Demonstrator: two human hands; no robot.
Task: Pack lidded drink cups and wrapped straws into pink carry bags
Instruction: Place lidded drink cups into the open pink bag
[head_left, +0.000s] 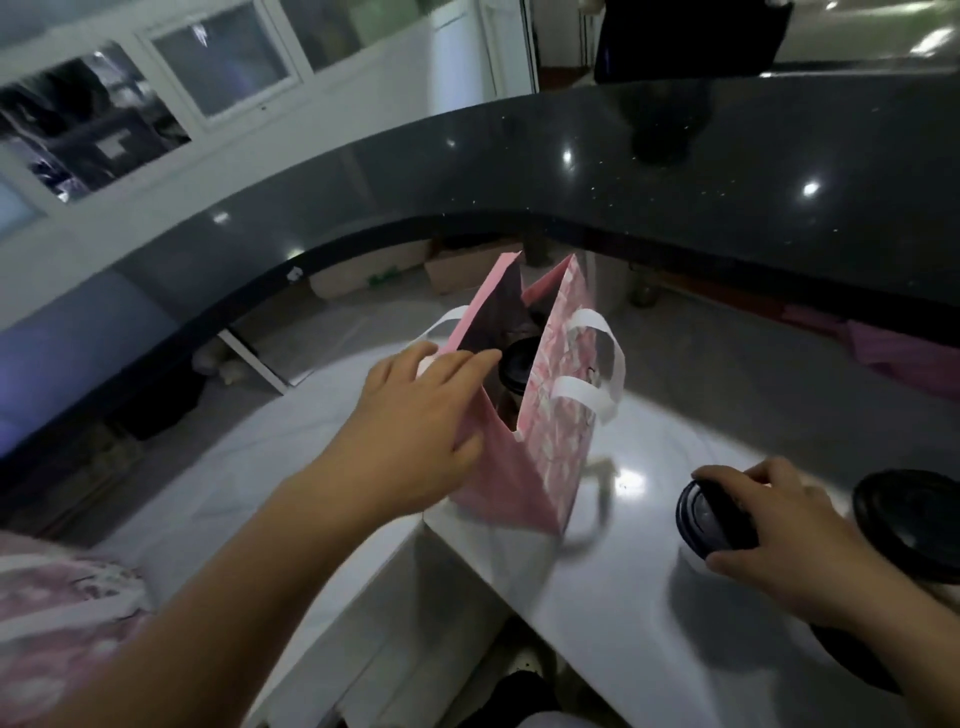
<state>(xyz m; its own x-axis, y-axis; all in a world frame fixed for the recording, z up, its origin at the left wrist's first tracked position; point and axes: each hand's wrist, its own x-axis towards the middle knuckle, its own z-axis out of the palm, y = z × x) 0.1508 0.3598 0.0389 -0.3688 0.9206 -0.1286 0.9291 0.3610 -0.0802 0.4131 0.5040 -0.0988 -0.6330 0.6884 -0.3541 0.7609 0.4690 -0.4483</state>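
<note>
A pink carry bag (558, 415) with white handles stands open near the corner of the white counter (623, 597). Inside it sits a cup with a black lid (519, 364). My left hand (415, 431) grips the bag's left wall at the rim, fingers hooked over the edge. My right hand (779, 535) is wrapped around a second cup with a black lid (706, 519) that stands on the counter to the right of the bag. A third black-lidded cup (914, 525) stands just beyond it at the right edge. No straw is visible.
A curved black glossy countertop (675, 171) runs across the back, higher than the white counter. More pink bag material lies at the lower left (62, 613) and far right (893, 348). Cardboard boxes sit on the floor behind the bag.
</note>
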